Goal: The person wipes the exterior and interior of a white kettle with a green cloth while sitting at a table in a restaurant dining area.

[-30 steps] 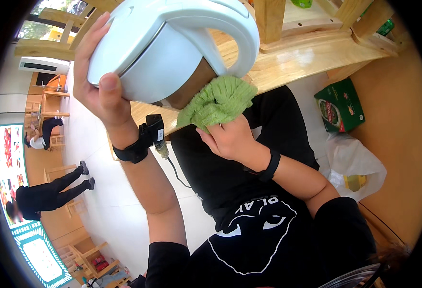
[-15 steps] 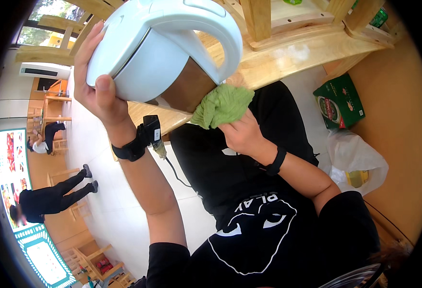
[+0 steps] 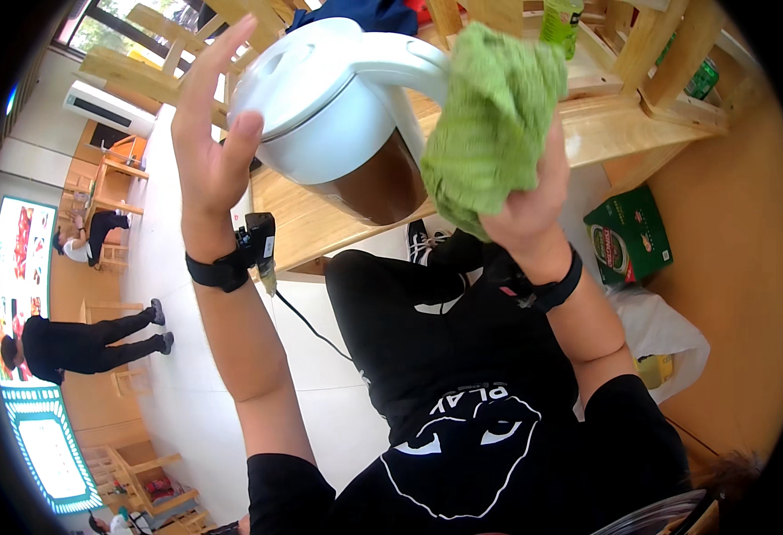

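A pale blue-white electric kettle (image 3: 338, 134) with a brown lower band is in front of me at the wooden table's (image 3: 298, 209) near edge. Whether its base rests on the wood I cannot tell. My left hand (image 3: 209, 156) is beside the lid, its fingers stretched out and the thumb apart; its thumb tip is close to the lid's rim, and contact is unclear. A crumpled green cloth (image 3: 494, 125) is gripped in my right hand (image 3: 534, 201). The cloth covers the end of the kettle's handle (image 3: 405, 58) and hides most of my right fingers.
Upturned wooden stools (image 3: 650, 53) and a green-labelled bottle (image 3: 561, 25) are at the back right. A green carton (image 3: 627, 236) and a white plastic bag (image 3: 668, 334) lie on the floor at right. At left stands a person in black (image 3: 79, 348); another sits farther off.
My left hand has loosened from the kettle, its fingers now spread. The kettle is more upright. My right hand has carried the cloth from the kettle's lower side up to the handle.
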Available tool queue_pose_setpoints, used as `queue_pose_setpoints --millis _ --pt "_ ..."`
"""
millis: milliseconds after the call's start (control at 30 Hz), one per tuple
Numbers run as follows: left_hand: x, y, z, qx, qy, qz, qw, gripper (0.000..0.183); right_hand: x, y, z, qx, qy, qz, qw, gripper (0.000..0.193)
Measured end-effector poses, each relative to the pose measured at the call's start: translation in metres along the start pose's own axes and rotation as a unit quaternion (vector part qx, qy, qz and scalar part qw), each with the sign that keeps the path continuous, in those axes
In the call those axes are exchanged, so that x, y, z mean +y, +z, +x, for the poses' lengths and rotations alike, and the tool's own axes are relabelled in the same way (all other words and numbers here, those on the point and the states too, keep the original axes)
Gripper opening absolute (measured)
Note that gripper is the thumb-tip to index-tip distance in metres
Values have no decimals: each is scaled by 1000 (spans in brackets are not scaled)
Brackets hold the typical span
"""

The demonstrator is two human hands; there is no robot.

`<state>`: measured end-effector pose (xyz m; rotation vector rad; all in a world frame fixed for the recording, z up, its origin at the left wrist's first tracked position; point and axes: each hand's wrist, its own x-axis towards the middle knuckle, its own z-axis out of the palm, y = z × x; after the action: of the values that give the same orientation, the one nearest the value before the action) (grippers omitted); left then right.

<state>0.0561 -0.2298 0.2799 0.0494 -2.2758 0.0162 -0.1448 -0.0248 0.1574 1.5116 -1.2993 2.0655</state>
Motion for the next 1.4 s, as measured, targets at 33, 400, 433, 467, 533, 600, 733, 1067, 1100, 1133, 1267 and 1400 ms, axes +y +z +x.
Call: queue_pose_setpoints --millis 33,400,433,467,533,600,733,1067,1100,1133,1267,1400 --pt "4 3 8 14 3 -17 1000 75 1 0 12 -1 -8 -3 1000 51" --pt "23 8 55 -232 -153 -94 956 63 18 52 72 -69 -64 -60 994 36" --pt "21 8 53 -230 -161 -104 954 63 24 57 71 -54 -68 -52 995 36" --pt "38 4 57 -227 -156 -97 956 65 26 54 70 -52 -64 -58 995 36" --pt "72 -3 64 -222 -144 -85 961 68 31 48 65 -48 -56 -73 995 35" --pt "75 -1 62 -218 -163 -76 959 71 38 43 57 -66 -54 -125 988 30" --pt "53 -2 52 -202 -110 -134 964 74 53 38 41 -39 -39 -103 993 26" --pt "56 -10 51 -199 -105 -116 967 73 52 47 16 -2 -9 -34 999 35" --pt "53 -10 49 -191 -90 -125 969 73 53 50 11 17 13 -10 1000 36" --pt "51 -11 47 -184 -76 -133 971 73 54 51 8 36 35 15 999 38" --pt "53 -14 44 -179 -98 -132 970 75 53 56 -3 41 68 27 997 40" --pt "56 -19 50 -197 -134 -144 960 75 64 46 -20 2 91 83 992 35"
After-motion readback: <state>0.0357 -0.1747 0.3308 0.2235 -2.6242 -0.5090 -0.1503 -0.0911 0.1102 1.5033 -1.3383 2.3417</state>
